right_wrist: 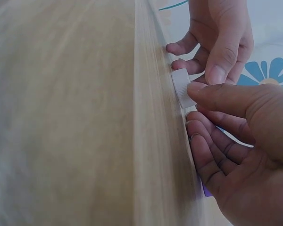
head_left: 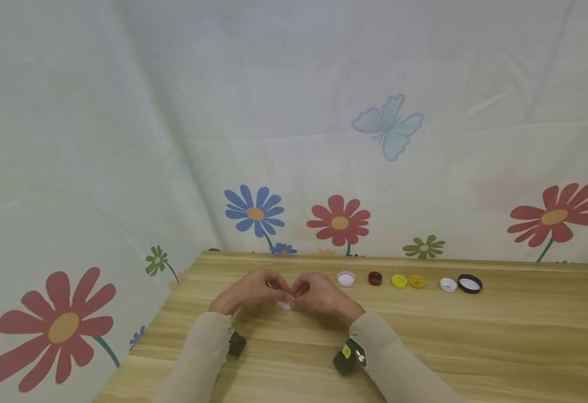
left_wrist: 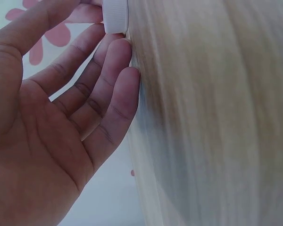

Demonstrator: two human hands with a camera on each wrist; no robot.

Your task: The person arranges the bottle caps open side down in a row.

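Note:
A white ridged plastic cap [right_wrist: 181, 88] stands low over the wooden table between my two hands. My right hand [head_left: 321, 294] holds it, the thumb [right_wrist: 210, 94] lying against its side and the other fingers curled behind. From the opposite side my left hand [head_left: 253, 291] has its fingertips at the cap's edge, thumb and index finger brought close together. In the left wrist view the cap [left_wrist: 115, 16] shows only in part at the top, by the left fingertips, with the lower fingers bent loosely beside the table. The contact of the index fingers is partly hidden.
Along the back right lie a pale clear-rimmed cap [head_left: 346, 279], a dark red cap [head_left: 375, 278], a yellow cap [head_left: 399, 281], an orange-yellow cap [head_left: 417, 281], a white cap [head_left: 448, 285] and a black-rimmed lid [head_left: 470, 284]. Behind the table [head_left: 525, 336] hangs a flowered curtain [head_left: 294, 112].

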